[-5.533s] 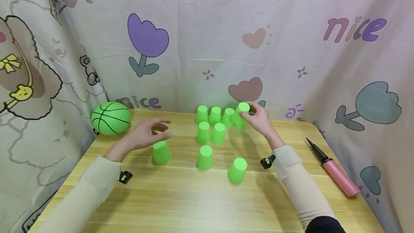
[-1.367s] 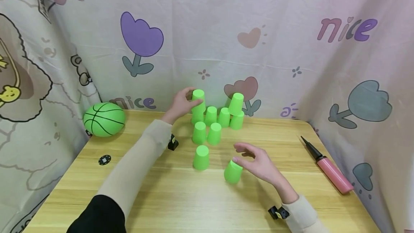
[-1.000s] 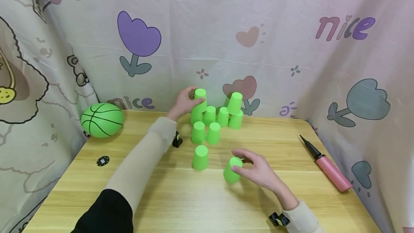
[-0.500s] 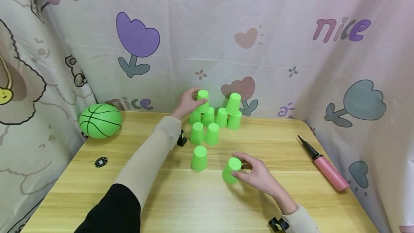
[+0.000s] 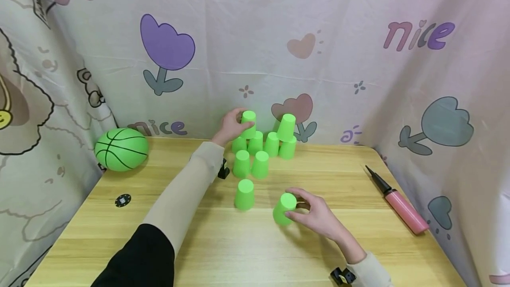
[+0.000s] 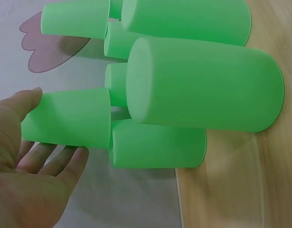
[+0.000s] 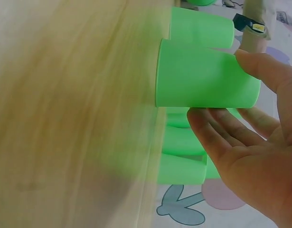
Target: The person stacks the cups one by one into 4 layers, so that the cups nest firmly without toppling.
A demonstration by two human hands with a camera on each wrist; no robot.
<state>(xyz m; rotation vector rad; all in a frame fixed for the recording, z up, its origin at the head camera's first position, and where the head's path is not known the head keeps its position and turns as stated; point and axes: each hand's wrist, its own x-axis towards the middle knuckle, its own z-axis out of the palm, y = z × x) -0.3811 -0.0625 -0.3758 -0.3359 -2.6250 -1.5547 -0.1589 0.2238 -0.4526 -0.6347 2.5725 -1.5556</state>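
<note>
Upside-down green plastic cups stand on the table. At the back, my left hand [image 5: 232,126] holds a cup [image 6: 65,116] between thumb and fingers, its rim on the two left cups of the back row [image 5: 255,143]. Another cup [image 5: 287,127] sits, unheld, atop that row's right end. My right hand [image 5: 316,214] grips a cup [image 7: 207,76] at the front right, thumb on one side and fingers on the other; its rim is on the table. Two cups [image 5: 260,164] stand side by side before the back row, and a lone cup [image 5: 245,195] nearer me.
A green ball with black basketball lines [image 5: 121,149] lies at the table's back left corner. A black poker chip [image 5: 123,200] is at the left. Near the right edge lies a pink hand pump [image 5: 406,211] with a black nozzle. A printed curtain [image 5: 239,48] hangs behind.
The left-front cup is now atop the back row's left end in my left hand. My right hand has left a cup atop the right end and taken hold of the front-right cup.
</note>
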